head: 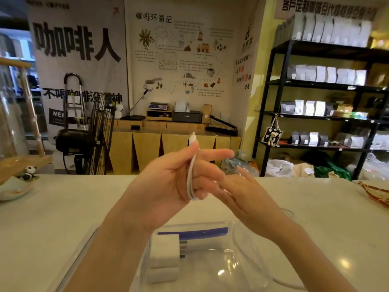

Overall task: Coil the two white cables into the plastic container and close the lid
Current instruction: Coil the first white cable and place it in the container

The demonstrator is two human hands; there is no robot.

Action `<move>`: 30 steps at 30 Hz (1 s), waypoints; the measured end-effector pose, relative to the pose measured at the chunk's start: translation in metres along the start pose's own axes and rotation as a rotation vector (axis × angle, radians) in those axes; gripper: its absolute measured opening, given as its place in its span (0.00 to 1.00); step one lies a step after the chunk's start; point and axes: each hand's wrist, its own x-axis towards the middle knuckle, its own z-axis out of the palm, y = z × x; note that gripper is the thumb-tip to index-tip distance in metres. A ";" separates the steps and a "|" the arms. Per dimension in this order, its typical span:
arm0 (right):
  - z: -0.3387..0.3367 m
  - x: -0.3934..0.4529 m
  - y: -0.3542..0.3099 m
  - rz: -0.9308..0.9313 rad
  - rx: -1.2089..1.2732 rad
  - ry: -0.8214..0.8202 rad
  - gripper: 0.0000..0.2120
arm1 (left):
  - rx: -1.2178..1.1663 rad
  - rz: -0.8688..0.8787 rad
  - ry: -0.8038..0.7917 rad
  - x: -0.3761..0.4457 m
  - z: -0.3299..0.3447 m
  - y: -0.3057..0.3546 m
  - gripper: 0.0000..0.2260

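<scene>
Nearest the camera, a clear plastic container (210, 260) sits open on the white tabletop (63, 207), and above it the left hand (168, 180) holds a coiled white cable (192, 175) wrapped around its fingers while the right hand (246, 197), fingers straight and relaxed, touches it.

The cable (192, 175) looped around the fingers (212, 153) is white. Below the fingers, the clear container (237, 268) holds white adapters (165, 252) (one blue strip (192, 231) behind them).
</scene>
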 end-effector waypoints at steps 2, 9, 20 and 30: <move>-0.010 -0.002 0.008 0.100 0.085 -0.018 0.33 | 0.185 -0.031 -0.039 0.000 0.009 -0.003 0.21; -0.036 -0.014 0.013 0.276 0.464 0.161 0.14 | 0.495 -0.392 -0.002 0.018 0.002 -0.032 0.20; -0.026 -0.020 -0.046 0.186 0.397 0.109 0.15 | 0.537 -0.087 0.454 0.023 0.008 -0.049 0.20; -0.011 -0.020 -0.058 0.096 0.294 -0.073 0.09 | -0.187 0.148 0.433 0.027 -0.003 -0.033 0.22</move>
